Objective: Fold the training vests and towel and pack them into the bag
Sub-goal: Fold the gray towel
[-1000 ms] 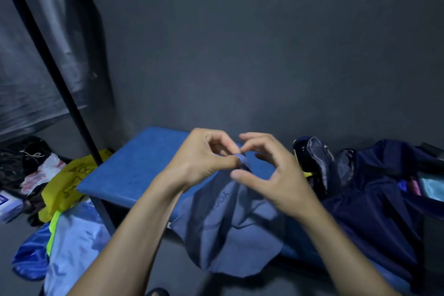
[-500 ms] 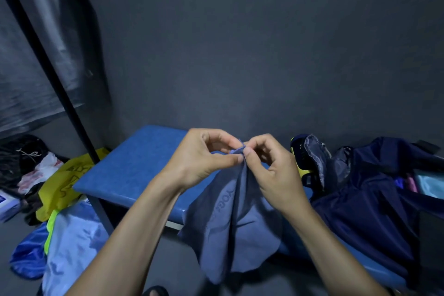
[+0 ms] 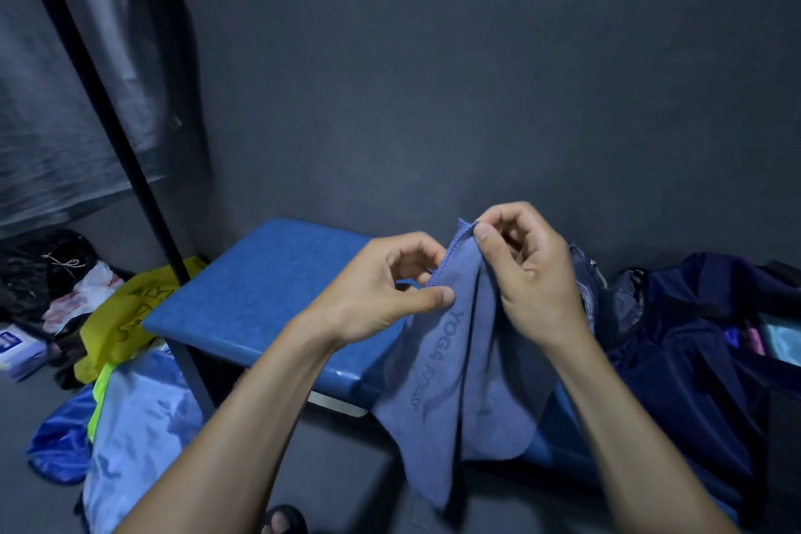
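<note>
Here my left hand (image 3: 381, 295) and right hand (image 3: 526, 273) each pinch the towel's (image 3: 450, 382) top edge, fingers curled, above the bench (image 3: 260, 295).

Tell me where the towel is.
In the head view, the towel hangs centre-right, pinched by left hand and right hand before the blue bench.

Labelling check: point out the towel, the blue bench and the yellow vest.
towel (image 3: 450, 364), head view, embossed lettering panel.
blue bench (image 3: 277, 290), head view, bare seat top.
yellow vest (image 3: 125, 317), head view, crumpled middle.
</note>
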`<state>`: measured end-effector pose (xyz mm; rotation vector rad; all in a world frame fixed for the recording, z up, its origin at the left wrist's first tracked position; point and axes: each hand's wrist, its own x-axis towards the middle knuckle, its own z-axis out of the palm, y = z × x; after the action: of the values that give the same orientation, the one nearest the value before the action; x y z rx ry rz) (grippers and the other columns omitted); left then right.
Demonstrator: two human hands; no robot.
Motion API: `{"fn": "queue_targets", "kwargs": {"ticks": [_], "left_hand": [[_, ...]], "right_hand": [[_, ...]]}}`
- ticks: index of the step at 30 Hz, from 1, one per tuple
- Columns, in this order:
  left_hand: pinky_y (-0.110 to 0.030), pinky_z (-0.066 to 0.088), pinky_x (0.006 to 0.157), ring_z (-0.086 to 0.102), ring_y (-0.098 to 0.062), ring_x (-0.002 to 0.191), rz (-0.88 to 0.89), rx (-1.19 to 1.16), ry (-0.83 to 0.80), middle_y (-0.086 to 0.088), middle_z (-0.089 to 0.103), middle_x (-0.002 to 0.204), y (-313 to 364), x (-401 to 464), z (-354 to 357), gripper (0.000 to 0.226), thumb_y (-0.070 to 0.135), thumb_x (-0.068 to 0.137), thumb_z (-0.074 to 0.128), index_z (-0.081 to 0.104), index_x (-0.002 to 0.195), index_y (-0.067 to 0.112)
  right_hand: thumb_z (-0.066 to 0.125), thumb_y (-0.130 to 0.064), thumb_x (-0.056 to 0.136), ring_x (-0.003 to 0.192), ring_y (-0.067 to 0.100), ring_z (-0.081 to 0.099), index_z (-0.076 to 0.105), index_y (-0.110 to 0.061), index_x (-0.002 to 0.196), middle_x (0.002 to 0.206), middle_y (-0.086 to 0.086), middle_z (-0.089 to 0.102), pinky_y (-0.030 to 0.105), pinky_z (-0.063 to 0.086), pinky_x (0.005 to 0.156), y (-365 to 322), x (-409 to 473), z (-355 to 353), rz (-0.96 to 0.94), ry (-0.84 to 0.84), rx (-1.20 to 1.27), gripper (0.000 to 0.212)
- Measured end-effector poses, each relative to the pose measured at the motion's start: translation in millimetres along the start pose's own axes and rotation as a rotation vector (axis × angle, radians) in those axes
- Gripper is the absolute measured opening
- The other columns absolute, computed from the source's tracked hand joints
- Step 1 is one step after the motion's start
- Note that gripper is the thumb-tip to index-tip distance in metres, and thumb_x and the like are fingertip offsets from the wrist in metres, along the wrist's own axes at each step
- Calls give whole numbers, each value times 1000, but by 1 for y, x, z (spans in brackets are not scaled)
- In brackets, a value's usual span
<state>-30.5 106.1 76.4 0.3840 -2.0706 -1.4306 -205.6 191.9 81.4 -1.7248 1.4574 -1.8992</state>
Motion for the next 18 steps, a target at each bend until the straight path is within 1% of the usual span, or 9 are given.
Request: {"fn": "queue_targets", "kwargs": {"ticks": [2, 4, 7, 9, 10, 12, 13, 15, 18], "left_hand": [[-33, 50, 80, 59, -15, 83, -1, 19, 27, -1, 69, 90, -4, 0, -1, 11, 2, 89, 76, 67, 94, 2], [-32, 51, 83, 60, -12, 82, 1, 22, 49, 1, 71, 88, -6, -2, -2, 7, 1, 89, 75, 70, 93, 2], [-31, 51, 80, 62, -11, 81, 16, 36, 37, 2, 73, 89, -9, -4, -4, 4, 4, 92, 74, 72, 95, 6], [-37, 52, 75, 61, -11, 80, -4, 111, -42, -1, 73, 87, -14, -5, -7, 4, 10, 93, 74, 72, 94, 7], [-37, 52, 71, 59, -10, 75, -19, 210, -102, -4, 71, 83, -18, -6, -9, 10, 16, 93, 75, 71, 91, 7], [-35, 44, 60, 47, -7, 62, -57, 513, -218, -7, 59, 68, -30, -9, -11, 25, 29, 89, 75, 64, 77, 9], [-34, 39, 56, 39, -7, 58, -80, 648, -245, -4, 50, 63, -36, -10, -14, 34, 32, 87, 75, 58, 71, 9], [-33, 32, 55, 32, -10, 57, -98, 774, -221, 2, 38, 61, -41, -14, -25, 46, 37, 87, 77, 48, 67, 7], [-29, 29, 55, 30, -8, 58, -86, 713, -139, 5, 35, 60, -42, -23, -53, 49, 44, 87, 80, 52, 67, 7]], "right_hand": [[64, -4, 98, 82, 1, 59, 63, -19, 96, 89, -16, 66, 16, 47, 78, 0, 1, -5, 25, -85, 34, 15], [71, -4, 93, 84, 6, 62, 68, -18, 97, 91, -9, 70, 19, 50, 80, -1, 1, -10, 62, -172, 53, 15], [74, -2, 90, 85, 8, 66, 72, -17, 91, 90, -3, 74, 22, 51, 82, 0, 2, -16, 68, -189, 31, 15], [75, 0, 88, 82, 5, 65, 73, -17, 89, 86, -6, 75, 19, 50, 80, -3, 4, -16, 55, -119, 59, 17], [75, 1, 88, 82, 4, 65, 74, -16, 89, 86, -8, 75, 18, 50, 80, -5, 6, -17, 39, -68, 84, 17], [75, 0, 87, 83, 4, 66, 74, -15, 90, 87, -10, 75, 19, 50, 81, -8, 12, -23, 6, 44, 137, 16], [75, -1, 87, 84, 4, 66, 74, -15, 91, 87, -10, 76, 19, 50, 82, -8, 15, -27, -4, 93, 154, 14], [75, -4, 88, 84, 4, 66, 73, -14, 93, 87, -11, 76, 19, 50, 81, -4, 19, -39, -2, 174, 166, 11], [75, -6, 90, 82, 3, 64, 74, -14, 96, 86, -12, 75, 18, 49, 79, 8, 18, -55, 41, 274, 163, 10]]}}
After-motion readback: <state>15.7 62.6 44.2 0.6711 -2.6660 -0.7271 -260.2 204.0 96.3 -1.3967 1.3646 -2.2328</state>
